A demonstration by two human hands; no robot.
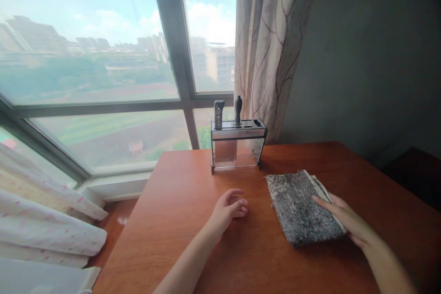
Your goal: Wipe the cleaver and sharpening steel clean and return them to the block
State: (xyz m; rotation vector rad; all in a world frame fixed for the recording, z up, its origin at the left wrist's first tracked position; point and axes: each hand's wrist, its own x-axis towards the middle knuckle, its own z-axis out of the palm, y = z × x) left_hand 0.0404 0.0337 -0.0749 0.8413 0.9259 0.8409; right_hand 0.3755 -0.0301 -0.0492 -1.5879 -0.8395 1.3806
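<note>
My right hand (344,220) lies flat and open on the near right edge of the folded grey cloth (301,209), whose long axis runs away from me; my left hand (229,209), loosely curled and empty, rests on the desk (179,229) to its left.

- A clear knife rack (237,144) stands at the tabletop's (193,220) far edge — two dark handles (219,114) rise from its slots.
- A patterned curtain (268,41) hangs just behind it.
- A large window (103,64) shows hazy buildings.
- White fabric (44,220) lies lower left.
</note>
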